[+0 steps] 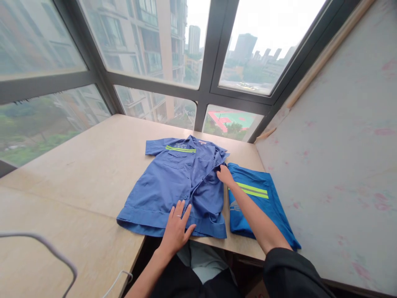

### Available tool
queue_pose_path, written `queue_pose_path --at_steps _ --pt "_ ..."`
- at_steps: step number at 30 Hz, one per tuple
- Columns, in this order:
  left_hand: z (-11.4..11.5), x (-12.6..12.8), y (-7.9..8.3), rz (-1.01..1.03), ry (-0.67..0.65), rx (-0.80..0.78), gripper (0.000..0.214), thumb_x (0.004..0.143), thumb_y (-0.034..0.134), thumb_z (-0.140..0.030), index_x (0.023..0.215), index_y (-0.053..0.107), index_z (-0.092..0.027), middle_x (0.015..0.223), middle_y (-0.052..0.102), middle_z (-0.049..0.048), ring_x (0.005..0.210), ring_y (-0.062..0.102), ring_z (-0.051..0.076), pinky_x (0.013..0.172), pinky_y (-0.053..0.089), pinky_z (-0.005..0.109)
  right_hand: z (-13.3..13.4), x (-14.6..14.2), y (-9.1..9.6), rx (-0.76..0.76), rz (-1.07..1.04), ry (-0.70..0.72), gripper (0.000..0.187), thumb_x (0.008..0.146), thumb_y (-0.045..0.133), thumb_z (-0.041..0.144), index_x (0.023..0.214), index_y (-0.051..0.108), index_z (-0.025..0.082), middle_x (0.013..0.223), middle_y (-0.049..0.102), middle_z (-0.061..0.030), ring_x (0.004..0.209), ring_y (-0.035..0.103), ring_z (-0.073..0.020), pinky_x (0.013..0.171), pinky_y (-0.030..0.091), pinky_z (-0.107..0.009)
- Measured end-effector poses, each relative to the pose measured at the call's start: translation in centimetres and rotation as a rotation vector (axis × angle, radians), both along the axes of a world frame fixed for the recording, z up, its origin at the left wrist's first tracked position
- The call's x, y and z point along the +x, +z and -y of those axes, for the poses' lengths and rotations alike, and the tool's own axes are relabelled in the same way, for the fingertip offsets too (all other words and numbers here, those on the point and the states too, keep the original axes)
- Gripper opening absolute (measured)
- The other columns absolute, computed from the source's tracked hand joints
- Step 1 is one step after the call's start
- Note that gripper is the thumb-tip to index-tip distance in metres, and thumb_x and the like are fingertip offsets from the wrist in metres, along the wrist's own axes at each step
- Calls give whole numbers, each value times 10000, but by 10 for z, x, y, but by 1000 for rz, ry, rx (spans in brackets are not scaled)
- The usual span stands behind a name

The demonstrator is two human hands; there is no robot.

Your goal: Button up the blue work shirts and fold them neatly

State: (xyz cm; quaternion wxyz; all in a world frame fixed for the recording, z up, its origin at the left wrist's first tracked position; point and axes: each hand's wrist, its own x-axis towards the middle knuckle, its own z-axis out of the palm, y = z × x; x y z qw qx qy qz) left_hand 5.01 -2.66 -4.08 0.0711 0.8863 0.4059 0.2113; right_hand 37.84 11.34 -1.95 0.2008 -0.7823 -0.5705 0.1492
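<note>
Curving in at the bottom left corner, a grey wire hanger (62,257) lies on the near board of the table (77,174), with a thin white cord (119,276) just beside it at the table's edge. A dark sleeve (291,273) covers the person's right upper arm at the bottom right; both forearms are bare.

The left hand (177,225) lies palm down on the shirt (167,186), close to its near hem, fingers straight and fanned apart, a ring on one of them. The shirt is blue, short-sleeved and spread front up across the middle of the table, collar away from the person, its hem at the near edge. A yellow-green stripe crosses the chest above a pocket.

Farther out, the right hand (225,176) rests at the shirt's right edge, below the right-hand sleeve, with its fingers bent down onto the cloth. Whether they pinch the fabric or only press on it cannot be told.

Just right of the shirt lies a folded garment (273,207) of brighter blue with two yellow-green stripes; the right forearm crosses over its left side.

Beyond the table, a dark-framed window (207,82) shows tower blocks, trees and a sports court. A pale wall (341,145) with faint pink marks bounds the table on the right.
</note>
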Motion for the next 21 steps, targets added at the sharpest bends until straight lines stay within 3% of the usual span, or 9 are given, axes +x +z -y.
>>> queue_pose_path --at_steps 3,5,9,12,16,18,21 --pt "0 -4 -12 -78 -5 31 563 938 499 -458 1438 464 -202 1505 433 167 1409 382 317 1115 372 507 -28 -2 -8 -68 54 45 409 885 503 244 1243 556 53 1333 549 -231 1271 493 -299 1085 346 -381" --pt "0 -7 -17 -99 -4 48 544 940 494 -464 1415 496 -200 1498 447 159 1396 404 309 1117 377 500 -41 -4 -13 -88 83 66 492 892 524 290 1316 501 42 1441 442 -252 1323 439 -324 1103 317 -412" --pt "3 -9 -17 -118 6 52 515 944 489 -454 1397 521 -211 1506 434 154 1401 398 309 1115 384 508 -59 -6 -20 -72 89 97 589 908 528 338 1414 415 58 1540 297 -255 1361 383 -358 1117 280 -478" --pt "3 -6 -14 -122 13 43 508 946 488 -446 1394 525 -210 1505 429 167 1399 399 319 1106 393 522 -69 -5 -20 -32 41 118 579 890 566 337 1396 457 76 1531 340 -232 1345 408 -332 1124 277 -458" --pt "3 -4 -13 -123 27 45 520 943 493 -448 1408 509 -214 1512 419 166 1402 393 320 1104 397 527 -78 5 -11 37 -65 81 404 858 588 311 1225 618 147 1361 575 -138 1225 531 -248 1057 380 -354" --pt "3 -5 -14 -117 29 45 521 942 497 -448 1410 505 -219 1515 418 157 1403 394 312 1108 396 520 -79 16 -4 87 -108 -14 356 901 481 291 1198 630 163 1262 639 -118 1171 569 -225 1007 425 -330" --pt "4 -6 -14 -94 33 42 493 944 502 -431 1392 525 -226 1506 438 143 1391 414 302 1106 402 511 -76 32 5 140 -146 -200 416 909 389 240 1271 559 125 1237 627 -171 1156 577 -241 970 455 -359"
